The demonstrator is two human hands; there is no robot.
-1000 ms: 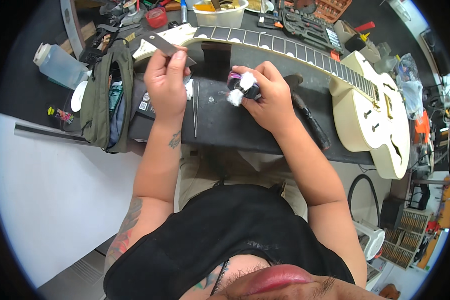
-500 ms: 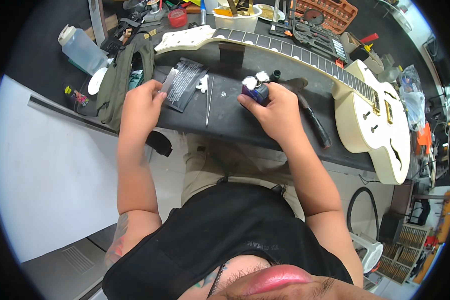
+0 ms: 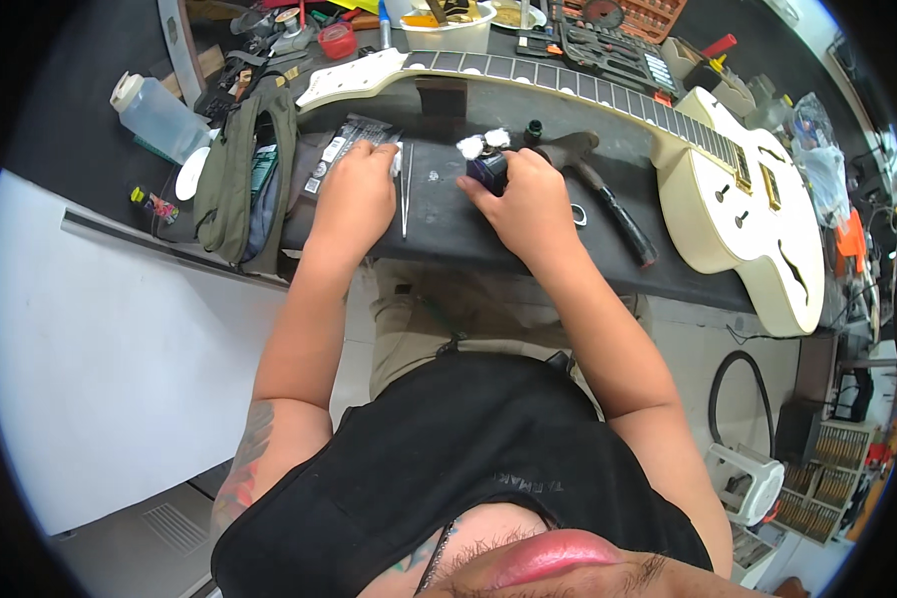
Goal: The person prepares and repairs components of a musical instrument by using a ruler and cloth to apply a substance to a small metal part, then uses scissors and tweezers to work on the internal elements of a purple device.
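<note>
In my right hand (image 3: 528,199) is a small dark box-shaped vape device (image 3: 486,171), gripped between thumb and fingers, with two white cotton tufts (image 3: 483,144) sticking up from its top. My left hand (image 3: 359,194) reaches over a dark printed packet (image 3: 319,164), its fingers bent down beside a white cotton piece (image 3: 397,161); the fingertips are partly hidden, so a hold cannot be made out. Just right of that hand lie thin metal tweezers (image 3: 406,199). A little dark cap-like piece (image 3: 534,130) stands beyond my right hand.
A cream electric guitar (image 3: 728,189) stretches across the bench's back and right. Near my right forearm lie a hammer (image 3: 618,214) and a metal ring (image 3: 578,214). An olive bag (image 3: 239,179) and a clear bottle (image 3: 159,115) sit left. A tool case (image 3: 613,50) lies behind.
My left hand has moved right, across the packet toward the cotton piece and tweezers. My right hand still grips the vape device. A metal ring now shows beside my right wrist.
</note>
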